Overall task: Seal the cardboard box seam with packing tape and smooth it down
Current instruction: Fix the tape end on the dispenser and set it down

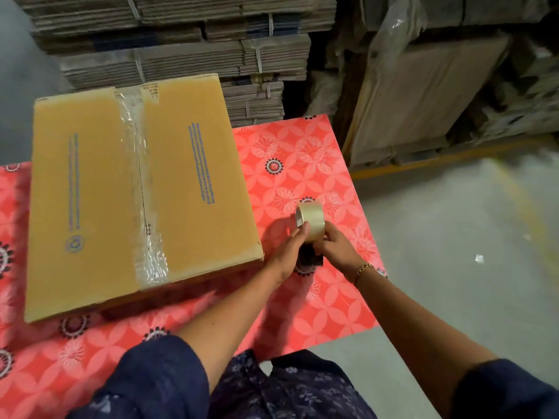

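A closed brown cardboard box (90,192) lies on the left of a table under a red flowered cloth (302,164). Clear packing tape (142,182) runs along its centre seam from the far edge to the near edge, wrinkled near both ends. To the right of the box, both hands hold a roll of clear tape (311,219) just above the cloth. My left hand (292,249) grips the roll's left side, and my right hand (334,247) pinches its lower right edge. A dark object under the hands is mostly hidden.
Bundled stacks of flat cardboard (181,40) stand right behind the table. More cardboard sheets wrapped in plastic (423,95) lean at the back right. Grey concrete floor (453,237) with a yellow line lies to the right of the table's edge.
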`<state>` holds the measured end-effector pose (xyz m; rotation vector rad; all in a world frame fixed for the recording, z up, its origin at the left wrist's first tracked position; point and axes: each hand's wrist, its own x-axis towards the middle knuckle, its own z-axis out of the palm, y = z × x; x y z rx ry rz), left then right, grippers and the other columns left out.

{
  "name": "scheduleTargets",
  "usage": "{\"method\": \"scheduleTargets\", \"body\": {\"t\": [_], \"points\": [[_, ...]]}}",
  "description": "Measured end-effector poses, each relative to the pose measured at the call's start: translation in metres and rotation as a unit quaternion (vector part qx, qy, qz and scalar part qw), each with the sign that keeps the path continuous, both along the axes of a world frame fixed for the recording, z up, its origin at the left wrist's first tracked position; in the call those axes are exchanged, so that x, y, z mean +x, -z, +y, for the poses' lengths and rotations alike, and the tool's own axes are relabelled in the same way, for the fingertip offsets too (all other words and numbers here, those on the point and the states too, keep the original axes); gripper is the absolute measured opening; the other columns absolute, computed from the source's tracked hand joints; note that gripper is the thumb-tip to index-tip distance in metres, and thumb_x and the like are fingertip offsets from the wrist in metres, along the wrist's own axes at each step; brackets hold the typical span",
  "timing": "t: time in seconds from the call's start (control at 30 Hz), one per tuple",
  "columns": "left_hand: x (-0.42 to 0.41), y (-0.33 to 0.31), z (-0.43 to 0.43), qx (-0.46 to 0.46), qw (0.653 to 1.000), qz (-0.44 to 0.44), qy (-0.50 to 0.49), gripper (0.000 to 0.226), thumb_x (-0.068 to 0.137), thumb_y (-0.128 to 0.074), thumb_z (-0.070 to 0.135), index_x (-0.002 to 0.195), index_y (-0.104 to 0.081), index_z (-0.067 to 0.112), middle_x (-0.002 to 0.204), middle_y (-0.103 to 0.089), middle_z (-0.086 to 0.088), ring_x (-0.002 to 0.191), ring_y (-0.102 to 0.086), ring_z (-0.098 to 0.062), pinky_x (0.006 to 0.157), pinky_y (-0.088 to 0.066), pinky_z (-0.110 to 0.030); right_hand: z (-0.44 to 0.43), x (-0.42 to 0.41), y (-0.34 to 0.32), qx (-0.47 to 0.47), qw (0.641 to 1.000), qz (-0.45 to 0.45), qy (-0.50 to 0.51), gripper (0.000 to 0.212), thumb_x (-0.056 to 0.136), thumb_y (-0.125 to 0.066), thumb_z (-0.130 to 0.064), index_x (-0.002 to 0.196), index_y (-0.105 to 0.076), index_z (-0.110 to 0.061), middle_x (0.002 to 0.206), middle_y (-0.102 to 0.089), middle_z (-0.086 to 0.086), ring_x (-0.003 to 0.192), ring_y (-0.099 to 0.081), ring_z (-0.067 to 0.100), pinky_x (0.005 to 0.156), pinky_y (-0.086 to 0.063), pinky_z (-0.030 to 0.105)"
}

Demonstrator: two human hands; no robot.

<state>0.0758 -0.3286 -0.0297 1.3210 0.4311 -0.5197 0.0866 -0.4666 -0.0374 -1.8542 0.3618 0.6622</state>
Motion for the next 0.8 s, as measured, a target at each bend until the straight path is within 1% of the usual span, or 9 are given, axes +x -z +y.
{"method": "scheduleTargets", "body": {"t": [0.07,0.13,0.23,0.33,0.47,0.57,0.63,0.7,0.8], "points": [[-0.003,-0.005,0.0,0.003,0.999,0.021,0.038,0.022,0.1,-0.053,0.04,0.103,-0.065,0.022,0.096,-0.071,0.005,0.092,-0.071,-0.006,0.093,-0.054,-0.026,-0.001,-0.001,-0.003,0.013,1.0,0.001,-0.009,0.067,0.063,-0.053,-0.011,0.13,-0.054,-0.016,0.105,-0.067,0.003,0.097,-0.063,0.022,0.07,-0.055,0.022],[-0.006,-0.007,0.0,0.014,0.995,0.062,0.078,0.056,0.082,-0.06,0.062,0.125,-0.058,0.026,0.115,-0.066,0.007,0.114,-0.061,-0.014,0.094,-0.048,-0.019,-0.001,0.0,-0.008,0.025,1.0,0.008,-0.015,0.07,0.068,-0.056,-0.015,0.138,-0.051,-0.015,0.117,-0.066,0.001,0.106,-0.061,0.019,0.074,-0.052,0.016],[-0.02,-0.044,0.015,0.08,0.987,0.012,0.136,0.061,0.095,-0.059,0.049,0.149,-0.038,0.03,0.123,-0.051,0.011,0.112,-0.05,-0.006,0.068,-0.037,0.004,0.008,0.002,-0.028,-0.08,0.991,-0.109,-0.02,0.077,0.076,-0.059,-0.025,0.15,-0.041,-0.014,0.145,-0.049,0.001,0.132,-0.045,0.015,0.103,-0.04,0.026],[-0.053,-0.087,0.066,0.148,0.961,-0.125,0.197,0.067,0.083,-0.061,0.063,0.144,-0.038,0.049,0.13,-0.058,0.015,0.114,-0.06,-0.003,0.089,-0.045,-0.013,0.036,0.005,-0.052,-0.103,0.956,-0.275,-0.002,0.051,0.084,-0.057,-0.018,0.136,-0.056,-0.015,0.135,-0.058,0.003,0.12,-0.057,0.011,0.098,-0.047,0.024],[-0.073,-0.097,0.192,0.445,0.83,-0.335,0.025,0.035,0.09,-0.064,0.042,0.116,-0.071,0.02,0.111,-0.072,0.007,0.102,-0.065,-0.014,0.088,-0.051,-0.031,0.099,0.011,-0.068,-0.003,0.981,-0.176,-0.077,0.052,0.095,-0.064,-0.029,0.143,-0.05,-0.015,0.142,-0.057,0.0,0.122,-0.06,0.016,0.098,-0.051,0.031],[-0.08,-0.082,0.302,0.616,0.75,-0.188,-0.149,0.053,0.089,-0.06,0.045,0.126,-0.063,0.007,0.132,-0.064,-0.017,0.12,-0.054,-0.039,0.102,-0.042,-0.047,0.136,0.009,-0.061,-0.013,0.993,-0.078,-0.091,0.066,0.088,-0.067,-0.055,0.145,-0.047,-0.028,0.137,-0.059,-0.007,0.12,-0.059,0.017,0.103,-0.05,0.043],[-0.086,-0.07,0.358,0.626,0.763,-0.022,-0.158,0.069,0.092,-0.06,0.05,0.145,-0.045,0.009,0.146,-0.051,-0.026,0.131,-0.046,-0.047,0.106,-0.037,-0.055,0.148,0.008,-0.049,0.007,0.997,-0.063,-0.038,0.077,0.067,-0.074,-0.074,0.131,-0.055,-0.035,0.123,-0.07,-0.003,0.108,-0.069,0.022,0.095,-0.056,0.053],[-0.09,-0.05,0.391,0.54,0.833,0.067,-0.101,0.074,0.09,-0.059,0.06,0.151,-0.039,0.022,0.15,-0.05,-0.022,0.135,-0.047,-0.045,0.109,-0.038,-0.053,0.152,0.006,-0.038,0.025,0.998,-0.057,0.006,0.082,0.06,-0.081,-0.072,0.127,-0.057,-0.031,0.117,-0.074,0.001,0.104,-0.072,0.025,0.091,-0.058,0.056],[-0.094,-0.024,0.407,0.313,0.934,0.016,-0.173,0.051,0.076,-0.071,0.066,0.119,-0.062,0.039,0.129,-0.068,-0.005,0.124,-0.062,-0.029,0.111,-0.044,-0.051,0.172,-0.002,-0.053,0.014,0.997,-0.074,0.026,0.059,0.081,-0.079,-0.044,0.13,-0.057,-0.02,0.119,-0.073,0.006,0.102,-0.072,0.024,0.092,-0.058,0.052]]}}
